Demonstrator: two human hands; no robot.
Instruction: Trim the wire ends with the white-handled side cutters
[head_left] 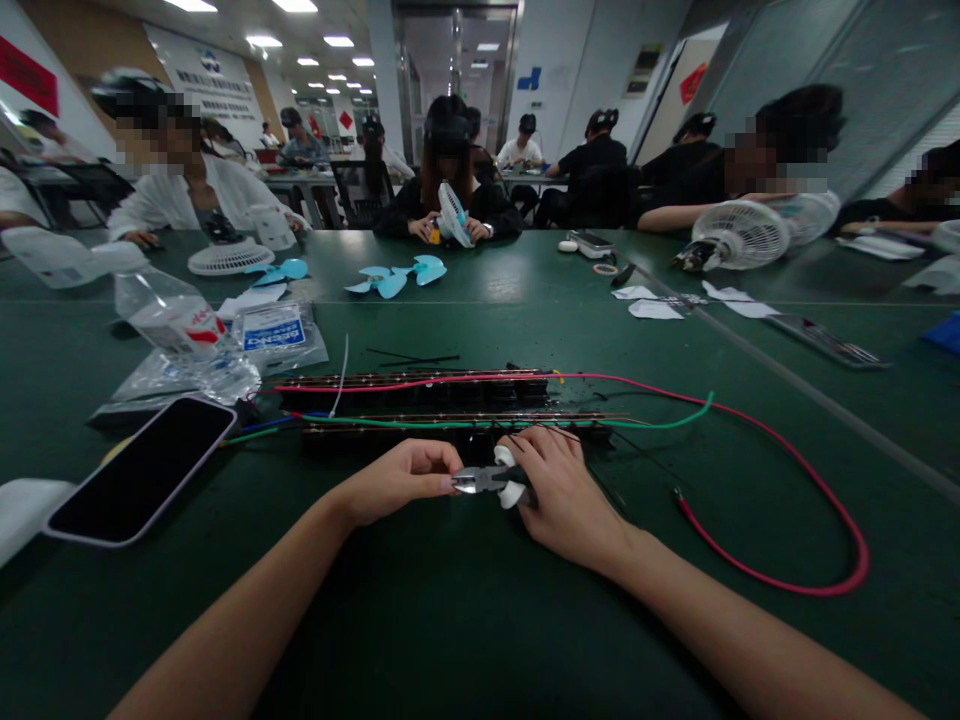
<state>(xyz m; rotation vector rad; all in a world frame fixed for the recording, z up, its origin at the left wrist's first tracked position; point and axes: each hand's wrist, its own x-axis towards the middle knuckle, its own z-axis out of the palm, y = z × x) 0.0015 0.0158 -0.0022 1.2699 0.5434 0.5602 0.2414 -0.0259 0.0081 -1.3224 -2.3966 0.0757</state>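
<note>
My right hand (559, 490) is wrapped round the handles of a pair of diagonal cutters (480, 480), whose jaws point left. At the tip of the jaws, my left hand (405, 480) is closed in a pinch; what its fingers hold, if anything, is too small to make out. Just beyond both hands lie two long black terminal strips (412, 385) with rows of metal contacts. A green wire (667, 423) runs along the nearer strip, and a red wire (810, 480) passes over the farther one and loops round to the right. A pale cable tie (342, 375) sticks up at the left.
On the left are a phone (146, 470), a plastic bottle (184, 320) and a plastic bag (277, 330). Blue fan blades (397, 275) lie farther back. Tweezers-like tools (829, 340) rest at the right. Several people sit across the green table (750, 640), some handling fans.
</note>
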